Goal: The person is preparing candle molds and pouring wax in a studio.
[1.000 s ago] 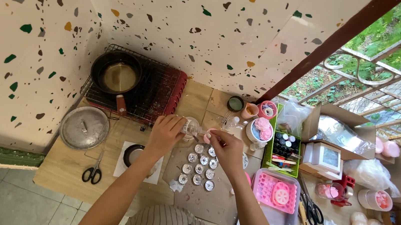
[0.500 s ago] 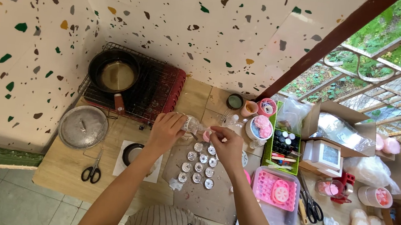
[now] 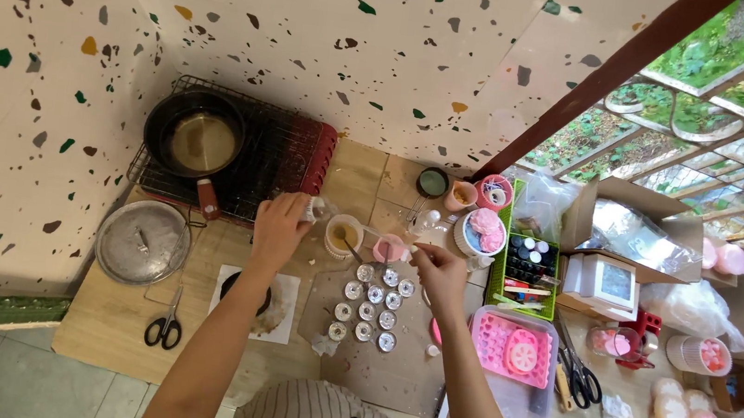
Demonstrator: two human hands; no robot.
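My left hand [image 3: 279,226] grips a small white cup [image 3: 317,209] at the front edge of the wire rack. My right hand [image 3: 441,273] pinches a thin stick [image 3: 409,245] whose tip reaches a small pink cup [image 3: 389,250]. Between the hands stands a cream cup [image 3: 341,233] with a stick leaning in it. Just below, several small metal tealight cups [image 3: 366,309] lie in rows on a brown mat [image 3: 391,370].
A black pan [image 3: 195,135] sits on a wire rack [image 3: 290,148] at the back left. A metal lid [image 3: 142,242] and scissors [image 3: 164,325] lie left. To the right are a pink mould tray [image 3: 510,346], a green box of small bottles [image 3: 529,264] and a cardboard box [image 3: 632,225].
My hands were close together over the tealight cups around a small clear thing. They have since parted: the left went to the white cup, the right to the pink cup.
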